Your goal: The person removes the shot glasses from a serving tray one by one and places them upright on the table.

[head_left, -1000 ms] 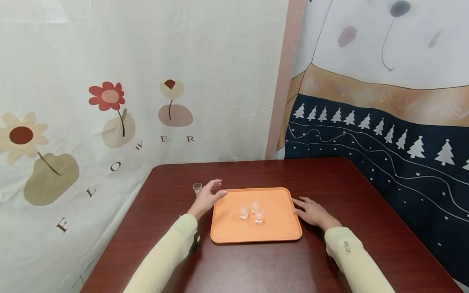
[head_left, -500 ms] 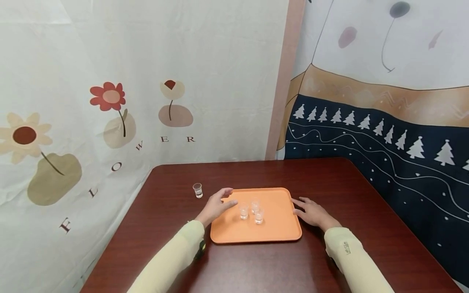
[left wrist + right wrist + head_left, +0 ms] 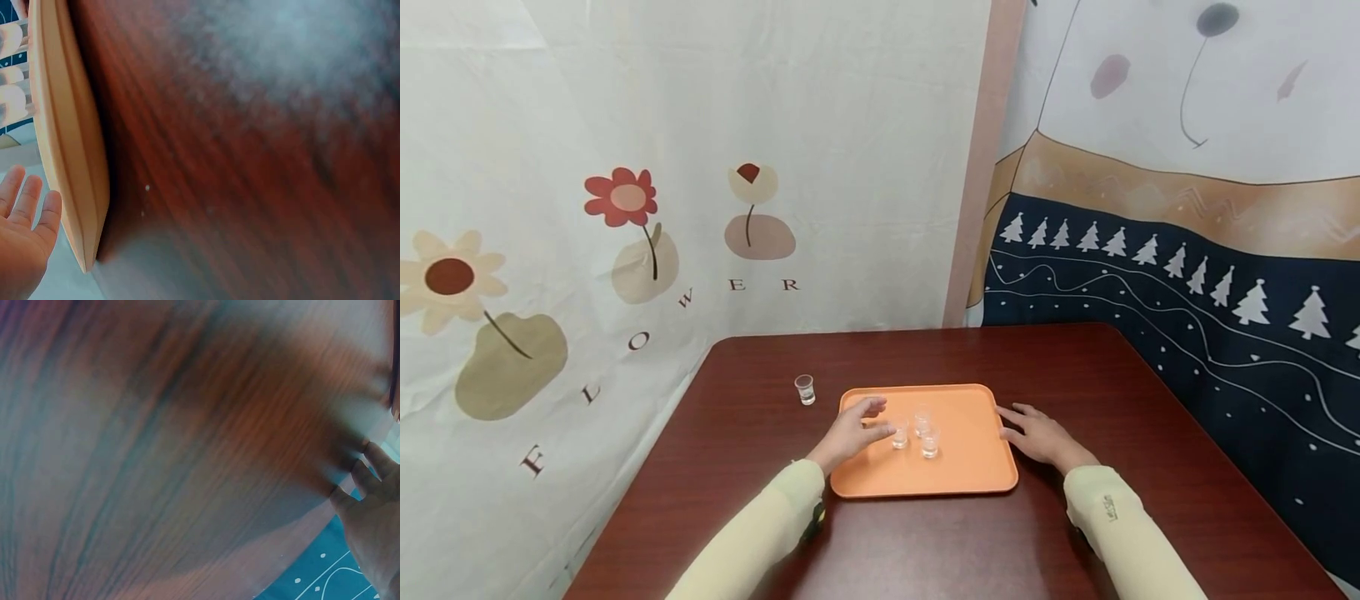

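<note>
On an orange tray [image 3: 970,475] stand three small clear shot glasses: a left one [image 3: 899,437], a back one [image 3: 922,423] and a front one [image 3: 930,445]. My left hand [image 3: 850,433] hovers over the tray's left side, thumb tip close beside the left glass; whether they touch I cannot tell. In the left wrist view the fingers of this hand [image 3: 28,231] are loosely extended and hold nothing. My right hand [image 3: 1041,435] lies on the table, its fingertips at the tray's right rim. Several of its fingers [image 3: 379,478] show spread in the right wrist view.
Another shot glass [image 3: 806,390] stands on the dark red wooden table [image 3: 737,417], left of the tray's back corner. Behind the table hang a flower-printed curtain [image 3: 865,208] and a dark blue tree-patterned cloth [image 3: 1187,333].
From beside the lone glass at the left, my left hand has moved right, over the tray to the left glass. That lone glass now shows fully. My right hand has stayed put.
</note>
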The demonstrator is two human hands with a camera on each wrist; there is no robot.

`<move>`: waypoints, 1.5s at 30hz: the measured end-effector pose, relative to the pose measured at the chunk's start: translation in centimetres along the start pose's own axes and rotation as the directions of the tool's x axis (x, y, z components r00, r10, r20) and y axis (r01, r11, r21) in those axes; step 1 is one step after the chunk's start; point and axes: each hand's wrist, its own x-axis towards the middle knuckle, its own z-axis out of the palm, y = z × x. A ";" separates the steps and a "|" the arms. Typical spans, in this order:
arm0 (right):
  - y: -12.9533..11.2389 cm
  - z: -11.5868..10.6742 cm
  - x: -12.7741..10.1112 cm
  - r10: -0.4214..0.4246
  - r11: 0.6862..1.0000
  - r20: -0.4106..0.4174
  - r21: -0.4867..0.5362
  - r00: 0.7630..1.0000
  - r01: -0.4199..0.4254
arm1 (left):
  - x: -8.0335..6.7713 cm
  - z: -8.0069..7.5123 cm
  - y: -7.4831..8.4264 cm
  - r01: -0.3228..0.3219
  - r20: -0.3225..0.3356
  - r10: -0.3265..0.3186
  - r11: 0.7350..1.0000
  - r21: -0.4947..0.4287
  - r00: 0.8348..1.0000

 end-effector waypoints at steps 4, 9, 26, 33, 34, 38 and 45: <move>0.0 0.0 -0.1 -0.003 1.000 -0.004 0.006 1.000 0.003 | 0.0 0.4 0.1 -0.001 0.021 0.002 1.000 -0.004 1.000; 0.0 0.1 -0.1 0.002 1.000 -0.003 0.003 1.000 -0.002 | 0.0 0.8 -0.1 0.005 0.029 -0.005 1.000 0.016 1.000; 0.1 0.4 0.2 0.034 0.999 0.010 -0.005 0.999 -0.034 | 0.0 1.6 0.2 0.000 0.045 -0.002 1.000 0.031 0.999; 0.0 0.4 0.2 0.030 1.000 0.003 -0.002 1.000 -0.030 | 0.1 1.4 0.3 -0.020 0.027 0.019 0.999 0.040 0.999; 0.0 0.4 0.2 0.029 1.000 0.003 0.001 1.000 -0.029 | 0.1 1.4 0.2 -0.025 0.025 0.024 0.999 0.042 0.999; -0.1 0.4 0.1 0.022 1.000 0.001 -0.003 1.000 -0.022 | 0.1 1.3 0.2 -0.016 0.022 0.016 0.999 0.032 1.000; -0.3 0.1 0.1 0.019 1.000 -0.003 -0.005 1.000 -0.019 | 0.2 0.6 0.1 0.007 0.001 -0.007 0.999 0.039 1.000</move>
